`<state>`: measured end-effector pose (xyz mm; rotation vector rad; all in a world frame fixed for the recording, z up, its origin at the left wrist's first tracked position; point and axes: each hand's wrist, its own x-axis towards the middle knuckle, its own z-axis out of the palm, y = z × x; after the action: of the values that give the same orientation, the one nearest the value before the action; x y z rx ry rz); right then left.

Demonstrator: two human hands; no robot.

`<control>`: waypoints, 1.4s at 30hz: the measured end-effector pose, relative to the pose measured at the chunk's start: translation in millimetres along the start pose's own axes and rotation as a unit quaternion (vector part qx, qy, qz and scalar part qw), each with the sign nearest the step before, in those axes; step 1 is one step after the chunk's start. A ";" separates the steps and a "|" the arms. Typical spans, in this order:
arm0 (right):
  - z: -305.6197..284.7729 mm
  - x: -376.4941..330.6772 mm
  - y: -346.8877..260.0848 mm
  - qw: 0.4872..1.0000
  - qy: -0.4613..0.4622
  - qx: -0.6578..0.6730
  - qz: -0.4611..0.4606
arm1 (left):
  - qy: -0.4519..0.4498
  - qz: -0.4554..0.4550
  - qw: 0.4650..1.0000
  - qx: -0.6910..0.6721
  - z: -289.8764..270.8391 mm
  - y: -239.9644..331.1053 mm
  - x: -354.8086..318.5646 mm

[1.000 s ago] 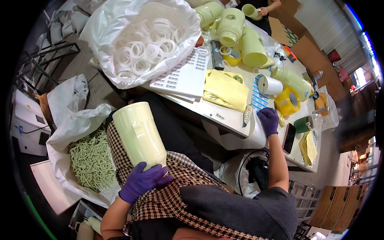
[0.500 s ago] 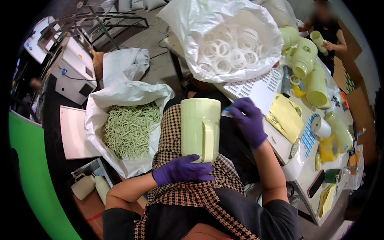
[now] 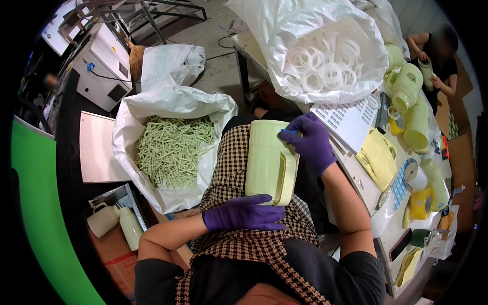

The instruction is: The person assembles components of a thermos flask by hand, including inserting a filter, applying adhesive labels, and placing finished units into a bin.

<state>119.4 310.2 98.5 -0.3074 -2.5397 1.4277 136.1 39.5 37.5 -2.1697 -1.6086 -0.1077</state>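
Observation:
A pale yellow-green jug (image 3: 262, 157) with a side handle lies over my lap, its handle turned to the right. My left hand (image 3: 246, 213), in a purple glove, cups the jug's lower end with fingers together beneath it. Up at the jug's far end, my right hand (image 3: 312, 142), gloved in purple too, pinches a small blue piece (image 3: 287, 132) against the jug's wall. The curled fingers hide part of that piece, and I cannot make out its exact kind.
Left of my lap stands a white sack (image 3: 124, 137) of thin pale-green sticks (image 3: 175, 150). Ahead, another sack (image 3: 277, 46) holds clear rings (image 3: 325, 63). The table (image 3: 358, 185) at right carries printed sheets (image 3: 345, 119), yellow paper (image 3: 377, 160), a phone (image 3: 400, 245) and green bottles (image 3: 417, 122). A co-worker (image 3: 439, 71) holds a bottle.
My right hand has moved in to the jug's upper side, bringing the blue piece against it. The jug has tilted and its handle turned further right. The whole view has shifted slightly.

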 end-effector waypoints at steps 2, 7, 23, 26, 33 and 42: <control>6.2 0.3 0.6 0.998 0.020 -0.057 0.017 | -0.009 0.012 1.000 -0.023 -0.8 -3.3 2.9; -0.4 42.2 62.8 0.982 0.145 0.050 0.108 | 0.017 -0.026 0.984 -0.173 -49.5 -40.5 10.5; 16.6 -181.1 8.0 0.982 -0.138 0.038 -0.120 | 0.143 -0.435 0.839 -0.294 67.3 -122.9 20.5; 39.7 -177.5 12.2 0.987 -0.023 -0.029 -0.159 | 0.136 -0.500 0.750 -0.412 17.4 -109.9 17.6; 66.9 -164.2 48.6 0.941 0.033 -0.130 -0.311 | -0.021 -0.543 0.617 -0.569 -58.7 -7.7 -18.3; 67.1 -160.5 52.1 0.942 0.029 -0.147 -0.301 | 0.060 -0.547 0.647 -0.528 -22.6 21.2 7.6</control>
<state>257.7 236.7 6.7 0.3570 -2.4748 0.8018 162.6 32.7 54.0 -1.1437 -2.9273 -1.8886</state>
